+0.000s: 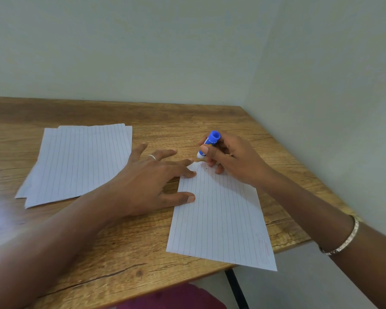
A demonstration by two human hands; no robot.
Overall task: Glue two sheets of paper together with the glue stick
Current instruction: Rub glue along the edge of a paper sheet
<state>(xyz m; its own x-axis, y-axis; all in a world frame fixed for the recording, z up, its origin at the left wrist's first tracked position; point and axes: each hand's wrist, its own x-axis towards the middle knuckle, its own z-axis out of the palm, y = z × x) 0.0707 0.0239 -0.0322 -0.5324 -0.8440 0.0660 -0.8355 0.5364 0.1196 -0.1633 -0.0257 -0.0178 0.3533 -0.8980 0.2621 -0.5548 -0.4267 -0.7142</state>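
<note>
Gripping the blue glue stick [208, 144] tilted, tip down over the far corner of a lined sheet [218, 215], the right hand [230, 159] hovers there, while the left hand [156, 179] lies flat, fingers spread, pinning that sheet's left edge. More lined sheets [76, 161] lie well left on the wooden counter [120, 253].

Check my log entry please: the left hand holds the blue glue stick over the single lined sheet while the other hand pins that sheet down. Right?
Not quite. The head view shows the right hand holding the blue glue stick at the lined sheet's far end, and the left hand pinning it.
</note>
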